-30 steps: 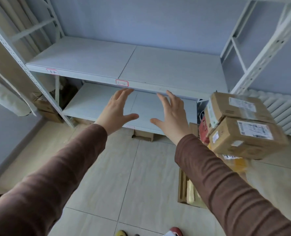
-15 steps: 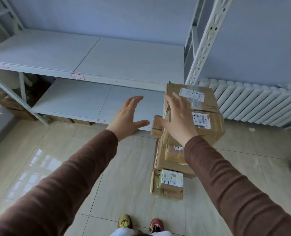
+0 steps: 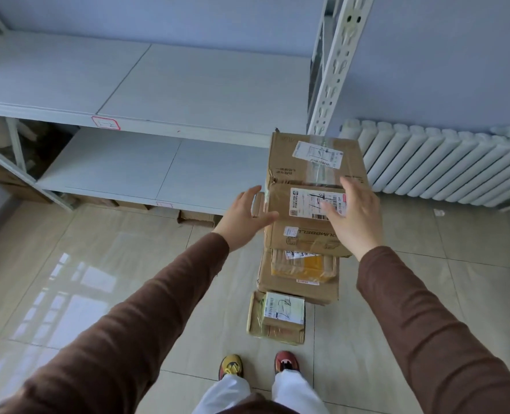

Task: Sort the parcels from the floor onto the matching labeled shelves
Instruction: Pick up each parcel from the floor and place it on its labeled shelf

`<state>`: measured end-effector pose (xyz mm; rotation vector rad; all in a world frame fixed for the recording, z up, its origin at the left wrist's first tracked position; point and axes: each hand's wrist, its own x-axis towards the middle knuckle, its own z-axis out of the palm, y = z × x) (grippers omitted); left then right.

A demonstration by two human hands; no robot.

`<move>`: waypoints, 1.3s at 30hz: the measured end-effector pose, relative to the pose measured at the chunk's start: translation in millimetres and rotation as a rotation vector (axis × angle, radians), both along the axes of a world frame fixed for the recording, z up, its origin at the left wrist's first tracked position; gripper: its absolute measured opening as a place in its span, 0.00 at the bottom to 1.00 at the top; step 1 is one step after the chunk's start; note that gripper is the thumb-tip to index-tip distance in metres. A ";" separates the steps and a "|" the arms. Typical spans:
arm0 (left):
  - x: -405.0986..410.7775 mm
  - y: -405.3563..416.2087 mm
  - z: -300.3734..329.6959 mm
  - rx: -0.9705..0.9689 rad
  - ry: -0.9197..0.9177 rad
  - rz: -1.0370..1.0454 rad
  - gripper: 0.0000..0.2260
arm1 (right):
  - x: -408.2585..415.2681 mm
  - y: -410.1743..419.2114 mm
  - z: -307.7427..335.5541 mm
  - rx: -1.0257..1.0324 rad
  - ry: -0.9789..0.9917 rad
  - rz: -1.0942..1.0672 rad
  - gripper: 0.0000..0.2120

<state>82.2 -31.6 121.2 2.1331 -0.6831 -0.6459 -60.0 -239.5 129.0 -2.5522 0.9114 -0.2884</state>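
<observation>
A stack of cardboard parcels stands on the tiled floor by the shelf's right post. The top parcel (image 3: 301,168) carries white shipping labels and lies on a box (image 3: 304,239) printed with "DUMBBELL". My left hand (image 3: 243,218) is spread open at the stack's left side, its thumb at the parcel's corner. My right hand (image 3: 353,218) is open over the parcel's right front, fingers straight. Under them lie a yellow-taped parcel (image 3: 304,265), a larger flat box (image 3: 298,289) and a small labelled parcel (image 3: 277,316). The white shelf (image 3: 188,85) bears a red-framed label (image 3: 105,123).
A lower shelf board (image 3: 146,168) sits under the labelled one, with flat boxes (image 3: 197,218) beneath it. A white radiator (image 3: 445,165) lines the right wall. A perforated upright post (image 3: 334,64) stands behind the stack. My feet (image 3: 258,366) are just in front of the small parcel.
The view swung right from the shelf to the parcel stack. Both hands moved down and right until they flank the top parcel.
</observation>
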 end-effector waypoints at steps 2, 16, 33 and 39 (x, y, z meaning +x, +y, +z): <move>-5.5 -11.6 -6.0 -0.007 0.057 0.065 0.35 | -6.5 -20.1 -9.7 0.010 0.052 -0.037 0.33; -34.4 -61.3 -29.8 -0.048 0.245 0.268 0.28 | -30.6 -64.4 -35.0 0.341 0.077 -0.082 0.35; -32.2 77.0 53.3 -0.257 0.073 0.527 0.22 | 7.9 41.1 32.9 0.245 -0.171 0.216 0.36; 5.4 190.9 97.0 -0.367 0.003 0.653 0.26 | 86.8 137.6 85.3 0.273 -0.301 0.374 0.36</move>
